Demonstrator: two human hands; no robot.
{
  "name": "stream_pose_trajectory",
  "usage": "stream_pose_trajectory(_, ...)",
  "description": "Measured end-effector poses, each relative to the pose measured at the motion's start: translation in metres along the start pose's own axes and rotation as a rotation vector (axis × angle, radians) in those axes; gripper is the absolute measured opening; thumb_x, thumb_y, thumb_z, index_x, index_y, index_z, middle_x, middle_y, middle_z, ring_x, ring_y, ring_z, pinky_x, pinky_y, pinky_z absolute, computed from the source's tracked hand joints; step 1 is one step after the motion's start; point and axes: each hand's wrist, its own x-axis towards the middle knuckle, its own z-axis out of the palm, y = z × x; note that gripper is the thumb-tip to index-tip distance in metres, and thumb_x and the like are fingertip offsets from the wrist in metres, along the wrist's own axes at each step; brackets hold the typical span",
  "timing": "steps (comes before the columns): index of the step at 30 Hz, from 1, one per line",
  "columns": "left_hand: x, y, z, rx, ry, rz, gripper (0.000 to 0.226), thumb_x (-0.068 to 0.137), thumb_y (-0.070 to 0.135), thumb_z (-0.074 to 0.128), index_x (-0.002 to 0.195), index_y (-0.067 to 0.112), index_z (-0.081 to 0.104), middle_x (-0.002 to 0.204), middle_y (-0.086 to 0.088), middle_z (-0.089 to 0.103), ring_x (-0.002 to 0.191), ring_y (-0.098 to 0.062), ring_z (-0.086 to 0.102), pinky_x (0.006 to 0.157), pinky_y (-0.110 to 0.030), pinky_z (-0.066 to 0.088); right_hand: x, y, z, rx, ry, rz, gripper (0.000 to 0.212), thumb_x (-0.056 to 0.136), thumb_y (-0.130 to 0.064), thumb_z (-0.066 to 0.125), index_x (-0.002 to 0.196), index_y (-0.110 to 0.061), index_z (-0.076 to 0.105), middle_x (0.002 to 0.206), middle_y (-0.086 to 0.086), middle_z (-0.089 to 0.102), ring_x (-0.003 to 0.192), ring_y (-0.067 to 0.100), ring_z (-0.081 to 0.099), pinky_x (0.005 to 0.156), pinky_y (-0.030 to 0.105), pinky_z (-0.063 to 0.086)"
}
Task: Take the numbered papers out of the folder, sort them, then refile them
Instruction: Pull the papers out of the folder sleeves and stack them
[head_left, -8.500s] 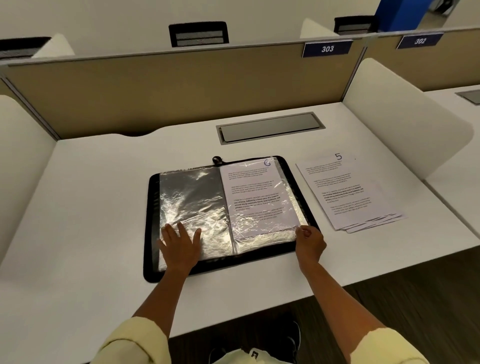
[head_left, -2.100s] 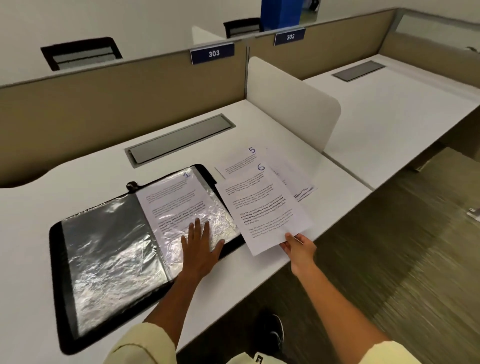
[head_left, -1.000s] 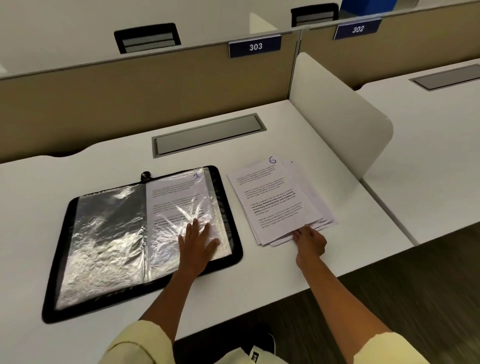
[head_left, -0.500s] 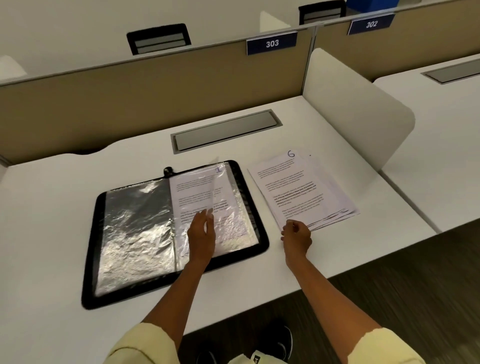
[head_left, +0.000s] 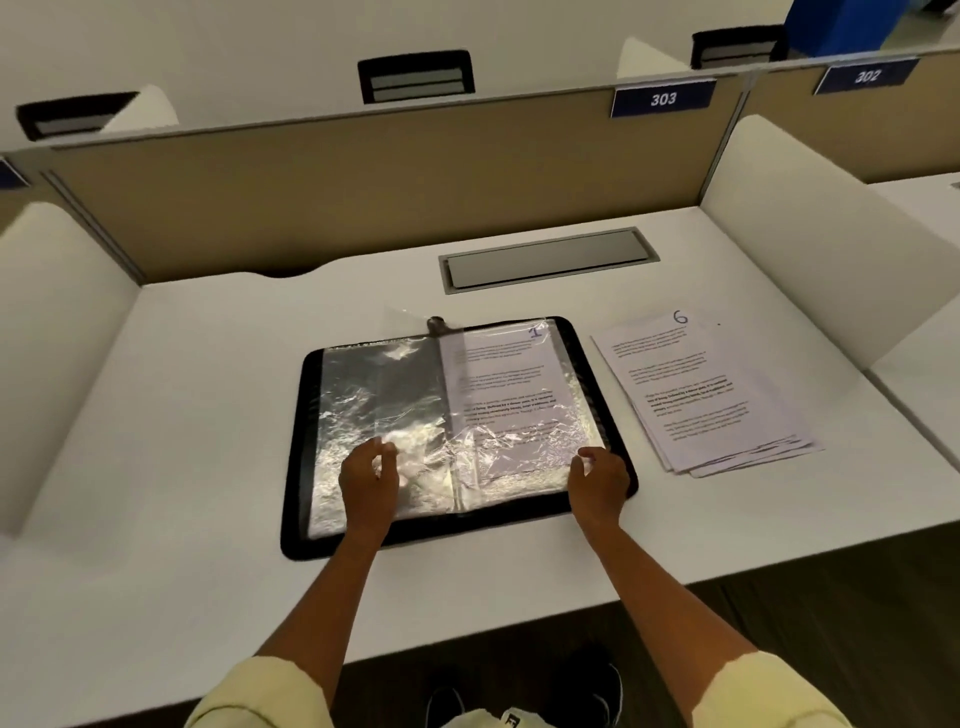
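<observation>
Head view takes in a white desk (head_left: 156, 426) walled by a tan partition (head_left: 363, 192) with white side dividers; placard 303 (head_left: 663, 98) sits far right, a grey cable hatch (head_left: 548, 260) below it. Centre stage lies the open black folder (head_left: 298, 447), sheet 1 (head_left: 511, 384) sleeved on its right page. Right of it rests the loose stack topped by 6 (head_left: 696, 389). Left hand (head_left: 369, 480) pinches a clear sleeve (head_left: 415, 384); right hand (head_left: 597, 480) curls on the folder's near-right corner, grip unclear.

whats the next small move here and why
Probably lay the lifted sleeve that the left hand holds flat on the left side, since the sheet marked 1 is still in the folder by the right hand.
</observation>
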Motion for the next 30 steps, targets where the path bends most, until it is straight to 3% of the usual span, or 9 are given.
stream_pose_trajectory(4, 0.007, -0.031, -0.024, 0.003, 0.04, -0.14, 0.019, 0.094, 0.014, 0.057, 0.094, -0.001, 0.068, 0.099, -0.016, 0.068, 0.093, -0.026, 0.061, 0.083, -0.037, 0.046, -0.007, -0.004, 0.005, -0.149, 0.047, 0.011, 0.02, 0.092, -0.009, 0.067, 0.111, -0.005, 0.071, 0.114, 0.02, 0.063, 0.109, 0.038, 0.059, 0.088, 0.037, 0.046)
stream_pose_trajectory(9, 0.011, -0.044, -0.054, -0.054, 0.089, -0.162, 0.025, 0.077, 0.016, 0.048, 0.077, -0.001, 0.066, 0.075, 0.007, 0.059, 0.075, -0.015, 0.052, 0.074, -0.029, 0.038, -0.012, -0.001, 0.009, -0.158, 0.067, 0.03, 0.023, 0.091, -0.007, 0.067, 0.113, -0.004, 0.07, 0.118, 0.022, 0.063, 0.113, 0.04, 0.057, 0.093, 0.041, 0.045)
stream_pose_trajectory(12, 0.017, -0.051, -0.065, -0.02, 0.09, -0.129, 0.029, 0.075, 0.017, 0.043, 0.07, -0.005, 0.062, 0.073, -0.004, 0.058, 0.071, -0.018, 0.05, 0.069, -0.031, 0.037, -0.015, -0.003, 0.01, -0.112, 0.076, 0.082, 0.024, 0.091, -0.006, 0.066, 0.114, -0.002, 0.069, 0.119, 0.023, 0.06, 0.111, 0.04, 0.057, 0.089, 0.045, 0.05)
stream_pose_trajectory(15, 0.021, -0.055, -0.069, -0.011, 0.104, -0.216, 0.03, 0.082, 0.014, 0.044, 0.077, -0.008, 0.064, 0.076, -0.006, 0.057, 0.068, -0.013, 0.048, 0.071, -0.03, 0.035, -0.02, -0.006, 0.009, -0.076, 0.082, 0.109, 0.025, 0.092, -0.005, 0.065, 0.117, 0.001, 0.067, 0.119, 0.023, 0.058, 0.109, 0.04, 0.059, 0.087, 0.046, 0.053)
stream_pose_trajectory(19, 0.029, -0.064, -0.065, 0.001, 0.158, -0.277, 0.024, 0.092, 0.009, 0.043, 0.096, -0.001, 0.065, 0.093, -0.019, 0.065, 0.088, -0.035, 0.058, 0.076, -0.035, 0.041, -0.023, -0.006, 0.009, 0.018, 0.078, 0.172, 0.028, 0.091, -0.005, 0.065, 0.119, -0.003, 0.064, 0.117, 0.02, 0.061, 0.104, 0.035, 0.062, 0.089, 0.048, 0.055)
stream_pose_trajectory(23, 0.031, -0.06, -0.054, 0.119, 0.089, -0.053, 0.033, 0.092, 0.02, 0.043, 0.11, 0.001, 0.062, 0.105, -0.017, 0.063, 0.102, -0.035, 0.058, 0.09, -0.045, 0.045, -0.025, -0.008, 0.004, 0.149, 0.086, 0.232, 0.035, 0.09, -0.006, 0.069, 0.124, -0.007, 0.06, 0.104, 0.012, 0.068, 0.091, 0.029, 0.065, 0.083, 0.04, 0.055)
stream_pose_trajectory(26, 0.025, -0.054, -0.036, 0.259, -0.029, 0.159, 0.036, 0.091, 0.027, 0.041, 0.114, 0.007, 0.06, 0.122, -0.013, 0.058, 0.123, -0.035, 0.05, 0.103, -0.053, 0.037, -0.025, -0.01, -0.002, 0.252, 0.09, 0.285, 0.038, 0.091, -0.009, 0.07, 0.127, -0.007, 0.058, 0.095, 0.009, 0.067, 0.084, 0.027, 0.066, 0.079, 0.037, 0.055)
stream_pose_trajectory(30, 0.009, -0.039, -0.002, 0.241, -0.181, 0.294, 0.036, 0.092, 0.03, 0.042, 0.112, 0.008, 0.064, 0.134, -0.014, 0.054, 0.138, -0.034, 0.037, 0.111, -0.049, 0.031, -0.022, -0.009, -0.006, 0.358, 0.104, 0.328, 0.03, 0.09, -0.013, 0.073, 0.117, -0.01, 0.061, 0.096, 0.015, 0.072, 0.079, 0.03, 0.071, 0.07, 0.038, 0.06)
